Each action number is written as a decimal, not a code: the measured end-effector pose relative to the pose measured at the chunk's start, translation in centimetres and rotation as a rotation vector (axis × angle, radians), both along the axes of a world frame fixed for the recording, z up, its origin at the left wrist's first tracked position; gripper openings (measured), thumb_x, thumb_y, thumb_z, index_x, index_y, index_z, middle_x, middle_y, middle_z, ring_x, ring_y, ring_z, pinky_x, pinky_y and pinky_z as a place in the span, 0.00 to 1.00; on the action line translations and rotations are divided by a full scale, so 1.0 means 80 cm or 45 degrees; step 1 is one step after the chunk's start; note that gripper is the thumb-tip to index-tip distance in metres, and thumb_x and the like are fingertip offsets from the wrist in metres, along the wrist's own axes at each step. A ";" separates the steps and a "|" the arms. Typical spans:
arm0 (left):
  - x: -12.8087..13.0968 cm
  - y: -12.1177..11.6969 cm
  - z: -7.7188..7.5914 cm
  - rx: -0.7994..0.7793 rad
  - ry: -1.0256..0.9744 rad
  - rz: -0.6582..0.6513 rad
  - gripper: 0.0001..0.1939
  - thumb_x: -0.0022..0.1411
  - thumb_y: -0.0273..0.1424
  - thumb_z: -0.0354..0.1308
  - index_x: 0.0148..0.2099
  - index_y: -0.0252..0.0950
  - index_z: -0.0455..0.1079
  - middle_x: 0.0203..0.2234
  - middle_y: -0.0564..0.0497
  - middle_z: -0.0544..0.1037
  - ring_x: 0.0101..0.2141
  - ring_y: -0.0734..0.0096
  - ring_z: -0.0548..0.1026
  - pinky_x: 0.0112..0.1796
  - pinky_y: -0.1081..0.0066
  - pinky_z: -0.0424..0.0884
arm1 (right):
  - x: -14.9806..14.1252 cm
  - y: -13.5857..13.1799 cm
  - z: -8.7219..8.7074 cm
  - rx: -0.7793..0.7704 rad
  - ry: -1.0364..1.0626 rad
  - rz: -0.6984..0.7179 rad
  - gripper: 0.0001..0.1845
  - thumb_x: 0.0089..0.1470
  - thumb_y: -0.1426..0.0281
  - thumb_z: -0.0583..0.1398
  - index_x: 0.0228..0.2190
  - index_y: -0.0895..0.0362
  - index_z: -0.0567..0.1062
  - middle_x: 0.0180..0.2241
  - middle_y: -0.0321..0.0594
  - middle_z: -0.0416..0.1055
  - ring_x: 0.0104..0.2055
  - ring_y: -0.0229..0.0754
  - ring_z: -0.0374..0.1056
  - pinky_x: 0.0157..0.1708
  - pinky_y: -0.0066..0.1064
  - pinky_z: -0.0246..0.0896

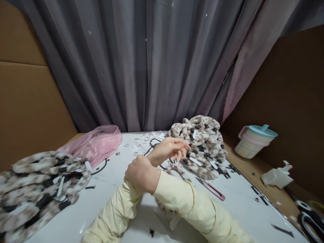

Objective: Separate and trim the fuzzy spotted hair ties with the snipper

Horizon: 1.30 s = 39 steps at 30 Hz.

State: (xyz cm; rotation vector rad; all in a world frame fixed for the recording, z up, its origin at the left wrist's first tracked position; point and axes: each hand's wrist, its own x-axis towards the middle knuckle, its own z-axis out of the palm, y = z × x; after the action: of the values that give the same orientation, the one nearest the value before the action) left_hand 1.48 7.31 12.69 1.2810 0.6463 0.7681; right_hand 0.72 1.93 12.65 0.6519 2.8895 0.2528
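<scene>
My forearms cross over the white table (106, 199), both in pale yellow sleeves. My right hand (143, 173) is closed around the cuff of the left sleeve (117, 206) at the wrist; its fingertips are hidden. Beyond it my left hand (172, 148) reaches rightward, fingers apart and loosely bent, holding nothing. It hovers in front of a pile of brown-and-white plush strips (205, 135) with dark bands and white tags. Beneath my right forearm another fluffy piece (164, 207) with a white tag is partly covered. Pink-handled snips (212, 189) lie right of my hands.
A second plush pile (37, 185) lies at left, beside a pink plastic bag (101, 141). Small rings and white bits (139, 145) are scattered at the back. On the right stand a lidded cup (254, 143) and a white pump bottle (277, 177), with black-handled scissors (308, 222) nearer.
</scene>
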 end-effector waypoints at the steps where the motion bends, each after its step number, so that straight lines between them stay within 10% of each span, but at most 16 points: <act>1: -0.004 0.002 0.005 -0.075 -0.138 0.064 0.08 0.61 0.27 0.51 0.32 0.30 0.70 0.17 0.55 0.69 0.14 0.84 0.63 0.15 0.82 0.55 | 0.001 -0.004 0.002 -0.004 0.011 0.005 0.10 0.52 0.65 0.61 0.33 0.59 0.74 0.32 0.39 0.73 0.35 0.40 0.70 0.37 0.35 0.64; 6: -0.019 0.004 0.019 -0.454 -0.632 0.274 0.19 0.66 0.16 0.35 0.30 0.30 0.64 0.19 0.57 0.65 0.12 0.90 0.60 0.13 0.90 0.55 | 0.004 -0.016 0.001 -0.023 0.191 0.100 0.14 0.39 0.62 0.65 0.27 0.60 0.76 0.23 0.41 0.74 0.28 0.43 0.70 0.32 0.36 0.58; 14: -0.008 -0.009 0.017 -0.861 -0.773 0.044 0.27 0.67 0.24 0.45 0.16 0.38 0.44 0.08 0.61 0.49 0.09 0.84 0.54 0.10 0.83 0.48 | -0.002 -0.013 0.005 -0.146 0.093 -0.004 0.13 0.41 0.60 0.62 0.27 0.57 0.77 0.26 0.44 0.76 0.32 0.46 0.72 0.29 0.33 0.54; 30: -0.037 -0.044 0.055 -0.841 -1.078 -0.108 0.26 0.68 0.27 0.42 0.16 0.38 0.47 0.11 0.58 0.50 0.14 0.79 0.54 0.15 0.79 0.53 | 0.050 -0.062 0.006 0.360 0.873 0.444 0.11 0.56 0.71 0.53 0.35 0.66 0.71 0.31 0.46 0.71 0.34 0.45 0.64 0.36 0.37 0.57; 39: -0.030 -0.059 0.062 -0.699 -1.246 -0.115 0.25 0.71 0.34 0.36 0.22 0.33 0.57 0.12 0.59 0.53 0.14 0.81 0.56 0.17 0.80 0.56 | 0.144 -0.056 0.068 0.423 1.733 -0.143 0.11 0.53 0.81 0.55 0.38 0.61 0.71 0.35 0.46 0.72 0.38 0.42 0.68 0.37 0.33 0.64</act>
State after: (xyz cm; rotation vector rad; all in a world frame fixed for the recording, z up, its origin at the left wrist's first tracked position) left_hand -0.92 2.55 17.62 0.3303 -0.0207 0.9406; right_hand 12.22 -2.56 18.05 1.5005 4.0724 0.3797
